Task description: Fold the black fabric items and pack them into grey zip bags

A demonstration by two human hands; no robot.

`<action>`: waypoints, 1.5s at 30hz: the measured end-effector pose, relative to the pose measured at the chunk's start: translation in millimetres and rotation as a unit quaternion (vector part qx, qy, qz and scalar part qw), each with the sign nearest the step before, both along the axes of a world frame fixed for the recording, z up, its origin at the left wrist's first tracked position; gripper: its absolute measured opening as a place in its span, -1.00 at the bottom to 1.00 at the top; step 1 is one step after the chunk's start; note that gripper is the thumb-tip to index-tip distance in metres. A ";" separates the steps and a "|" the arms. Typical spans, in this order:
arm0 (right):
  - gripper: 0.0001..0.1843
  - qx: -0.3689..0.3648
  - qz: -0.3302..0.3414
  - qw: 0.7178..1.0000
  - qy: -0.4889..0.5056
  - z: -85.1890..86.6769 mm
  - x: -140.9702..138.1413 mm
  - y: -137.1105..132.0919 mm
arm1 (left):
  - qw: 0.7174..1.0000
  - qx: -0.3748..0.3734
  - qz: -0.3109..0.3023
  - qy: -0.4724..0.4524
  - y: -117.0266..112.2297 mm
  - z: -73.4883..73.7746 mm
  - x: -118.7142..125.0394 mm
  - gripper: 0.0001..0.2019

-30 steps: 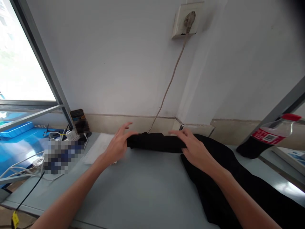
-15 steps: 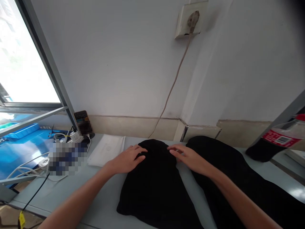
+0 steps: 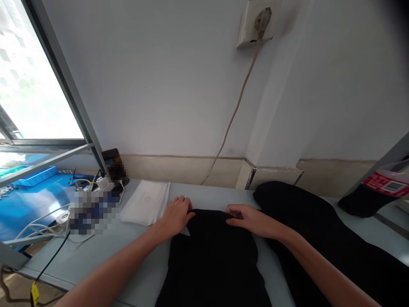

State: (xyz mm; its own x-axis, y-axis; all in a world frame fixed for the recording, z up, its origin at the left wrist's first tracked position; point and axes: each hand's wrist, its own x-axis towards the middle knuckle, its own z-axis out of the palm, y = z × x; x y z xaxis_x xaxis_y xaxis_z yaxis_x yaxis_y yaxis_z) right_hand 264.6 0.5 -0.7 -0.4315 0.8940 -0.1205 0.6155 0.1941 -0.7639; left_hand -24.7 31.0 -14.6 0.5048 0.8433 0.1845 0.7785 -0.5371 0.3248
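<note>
The cloth [image 3: 214, 260] is black and lies in the middle of the worktop [image 3: 102, 251], its far edge drawn fairly straight and its near end running out of my sight. It looks soft, thin and light to me, with no stiffness of its own, so I'd expect it to sag or bunch wherever it isn't supported. Nothing about it seems fragile, and its dull face shouldn't be slippery in the fingers. The far corners look the best places to take hold, one on each side, with a pinch and a little even pull to keep the edge from puckering.

That is where the hands are. The left hand [image 3: 179, 215] is nearly closed, fingers curled and thumb tucked in, gripping the far left corner. The right hand [image 3: 247, 219] pinches the far right corner between thumb and bent fingers. Whether the edge is raised off the surface, I cannot tell.

Just to the right lies a second cloth [image 3: 309, 221], also black; whether the two join beyond my view isn't clear. A white packet [image 3: 145, 202] sits just beyond the left hand, to its left. Well off to the right stands a bottle [image 3: 380, 192] of dark drink.
</note>
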 end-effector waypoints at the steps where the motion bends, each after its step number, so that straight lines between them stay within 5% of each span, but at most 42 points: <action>1: -0.69 0.027 -0.019 0.999 -0.002 -3.0 -1.9 2.8 | 1.000 0.003 0.001 -0.008 4.2 0.2 1.4 -0.94; 5: -0.74 0.182 -0.145 0.972 0.025 -1.9 -7.1 9.9 | 0.993 0.074 0.039 -0.086 15.2 15.3 5.5 -0.86; 8: -0.74 0.213 -0.149 0.963 0.071 21.5 -3.1 1.2 | 0.983 0.092 -0.014 -0.161 10.0 39.7 -1.9 -0.85; 11: -0.72 0.032 0.016 0.997 0.068 53.0 9.8 -17.6 | 0.978 -0.075 -0.149 -0.125 -2.2 70.0 -19.7 -0.88; 13: -0.61 -0.137 0.137 0.979 0.067 67.0 19.1 -28.7 | 0.956 -0.206 -0.197 -0.067 -9.7 86.4 -30.3 -0.79; 15: -0.55 -0.213 0.156 0.961 0.077 70.6 24.7 -34.4 | 0.937 -0.276 -0.210 -0.052 -14.9 93.6 -34.4 -0.73; 19: -0.56 -0.160 0.042 0.986 0.021 54.6 22.3 -30.7 | 0.948 -0.223 -0.212 -0.077 -19.0 76.9 -24.8 -0.70; 24: -0.53 -0.169 0.052 0.983 -0.038 30.7 12.4 -22.4 | 0.969 -0.117 -0.216 -0.002 -16.0 35.5 -13.7 -0.68; 28: -0.45 0.032 -0.041 0.998 -0.036 16.9 8.8 -18.6 | 0.994 0.015 -0.106 0.017 -8.0 14.4 -14.1 -0.55; 31: -0.50 0.090 -0.039 0.993 -0.060 11.8 7.7 -16.7 | 0.995 0.006 -0.096 -0.001 -2.4 12.6 -15.5 -0.54; 36: -0.37 0.002 0.000 0.998 -0.070 16.3 8.2 -16.0 | 0.984 -0.090 -0.130 -0.083 -2.1 28.2 -16.7 -0.56; 41: -0.63 0.106 -0.059 0.991 -0.056 12.1 4.7 -14.6 | 0.985 -0.038 -0.161 -0.051 -7.8 25.5 -15.6 -0.82; 45: -0.46 0.106 -0.043 0.991 -0.064 0.5 1.4 -13.9 | 0.986 -0.011 -0.166 -0.004 -9.8 15.7 -13.9 -0.80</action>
State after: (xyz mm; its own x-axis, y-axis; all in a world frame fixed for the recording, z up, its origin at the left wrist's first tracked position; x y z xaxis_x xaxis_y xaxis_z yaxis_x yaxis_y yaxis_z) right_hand 266.0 -13.5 -0.2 -0.3452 0.9382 0.0251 0.7265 0.2841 -0.6257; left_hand -38.5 21.2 1.2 0.7524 0.6356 0.1730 0.5579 -0.7544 0.3458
